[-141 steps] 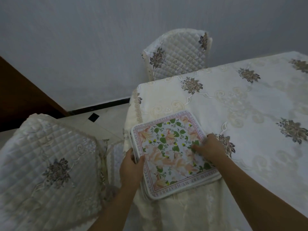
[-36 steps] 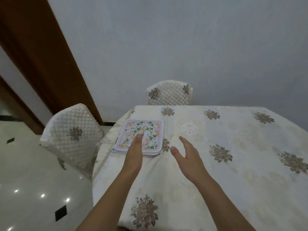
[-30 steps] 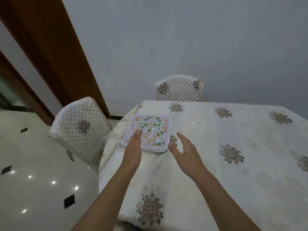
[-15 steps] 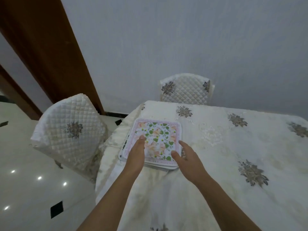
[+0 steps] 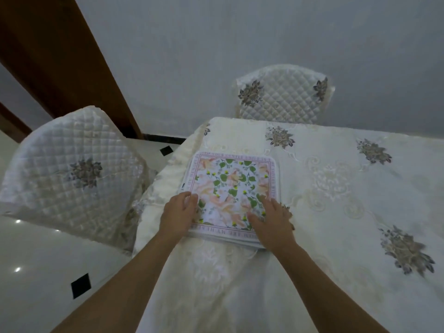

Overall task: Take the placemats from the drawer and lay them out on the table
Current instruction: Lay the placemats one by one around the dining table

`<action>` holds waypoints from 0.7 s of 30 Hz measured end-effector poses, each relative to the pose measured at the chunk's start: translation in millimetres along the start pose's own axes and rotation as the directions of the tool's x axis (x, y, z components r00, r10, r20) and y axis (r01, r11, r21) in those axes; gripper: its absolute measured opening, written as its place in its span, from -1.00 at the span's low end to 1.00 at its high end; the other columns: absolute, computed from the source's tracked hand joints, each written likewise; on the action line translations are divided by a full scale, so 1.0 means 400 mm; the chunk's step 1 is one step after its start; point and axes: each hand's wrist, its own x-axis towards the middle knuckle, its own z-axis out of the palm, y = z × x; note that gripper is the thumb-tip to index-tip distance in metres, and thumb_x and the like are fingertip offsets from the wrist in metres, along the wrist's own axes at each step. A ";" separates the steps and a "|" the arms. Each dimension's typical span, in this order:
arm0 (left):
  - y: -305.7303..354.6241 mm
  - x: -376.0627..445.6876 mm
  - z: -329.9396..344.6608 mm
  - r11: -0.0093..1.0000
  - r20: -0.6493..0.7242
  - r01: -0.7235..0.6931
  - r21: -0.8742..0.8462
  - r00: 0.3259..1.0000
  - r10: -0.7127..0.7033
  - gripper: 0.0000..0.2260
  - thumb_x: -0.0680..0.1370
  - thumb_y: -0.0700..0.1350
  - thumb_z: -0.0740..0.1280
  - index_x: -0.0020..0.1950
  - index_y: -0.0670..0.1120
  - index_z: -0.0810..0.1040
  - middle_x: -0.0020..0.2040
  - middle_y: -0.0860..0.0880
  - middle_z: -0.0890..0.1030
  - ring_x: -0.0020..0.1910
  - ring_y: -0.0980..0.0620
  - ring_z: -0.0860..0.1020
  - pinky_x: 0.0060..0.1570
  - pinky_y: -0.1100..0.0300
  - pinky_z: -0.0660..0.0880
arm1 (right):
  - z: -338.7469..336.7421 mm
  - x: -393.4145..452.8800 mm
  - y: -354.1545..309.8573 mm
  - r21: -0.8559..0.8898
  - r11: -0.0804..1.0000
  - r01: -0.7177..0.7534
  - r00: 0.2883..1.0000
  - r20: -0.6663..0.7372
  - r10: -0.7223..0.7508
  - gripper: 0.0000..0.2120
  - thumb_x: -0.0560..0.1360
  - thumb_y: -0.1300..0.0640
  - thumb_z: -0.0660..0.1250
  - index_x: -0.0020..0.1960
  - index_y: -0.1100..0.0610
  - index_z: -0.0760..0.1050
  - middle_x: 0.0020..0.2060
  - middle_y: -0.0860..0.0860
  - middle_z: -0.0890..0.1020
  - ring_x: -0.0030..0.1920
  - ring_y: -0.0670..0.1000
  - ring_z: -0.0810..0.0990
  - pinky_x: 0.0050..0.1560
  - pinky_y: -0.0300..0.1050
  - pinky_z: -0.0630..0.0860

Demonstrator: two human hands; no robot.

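Note:
A stack of square floral placemats point(image 5: 230, 186), pink-bordered with green leaves, lies near the left corner of the table point(image 5: 336, 212), which wears a cream embroidered cloth. My left hand point(image 5: 179, 216) rests on the stack's near left corner, fingers curled over its edge. My right hand point(image 5: 271, 222) lies flat on the near right corner, fingers spread on the top mat. Neither hand has lifted a mat. The stack's lower layers show only at the near edge.
A quilted white chair point(image 5: 69, 171) stands to the left of the table corner, another point(image 5: 283, 97) at the far side. Behind it rises a grey wall, with a brown wooden door frame point(image 5: 64, 58) at the left. Glossy floor tiles lie below left.
Both hands have moved forward onto the stack; the right hand, earlier hovering open beside it, now lies on the top mat. The camera has come closer and tilted down.

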 end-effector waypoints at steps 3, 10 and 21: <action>-0.037 0.041 0.026 0.988 -0.018 -0.024 0.152 0.999 0.027 -0.63 0.61 0.13 0.21 0.28 -0.08 0.49 0.20 -0.11 0.54 0.18 -0.15 0.50 0.14 -0.02 0.44 | 0.037 0.033 0.038 0.033 0.994 -0.104 0.994 -0.013 0.105 -0.34 0.54 -0.08 0.23 0.55 0.07 0.07 0.51 0.19 0.13 0.51 0.21 0.06 0.47 0.15 0.05; -0.115 0.094 0.044 0.893 -0.067 -0.027 0.449 0.996 0.064 -0.61 0.59 0.14 0.13 0.28 -0.08 0.40 0.17 -0.08 0.51 0.14 -0.12 0.46 0.05 -0.08 0.46 | 0.059 0.066 0.073 -0.081 0.991 -0.103 0.990 -0.104 0.094 -0.27 0.47 -0.10 0.29 0.52 0.10 0.07 0.29 0.12 0.40 0.26 0.15 0.34 0.25 0.08 0.37; -0.144 0.210 0.003 0.905 -0.050 0.052 0.423 0.998 -0.034 -0.59 0.62 0.03 0.13 0.31 -0.25 0.34 0.25 -0.23 0.43 0.24 -0.20 0.39 0.20 -0.13 0.39 | 0.097 0.155 -0.001 -0.026 0.999 -0.028 0.998 -0.061 0.027 -0.20 0.48 -0.12 0.35 0.56 0.06 0.03 0.35 0.10 0.39 0.36 0.13 0.32 0.33 0.04 0.31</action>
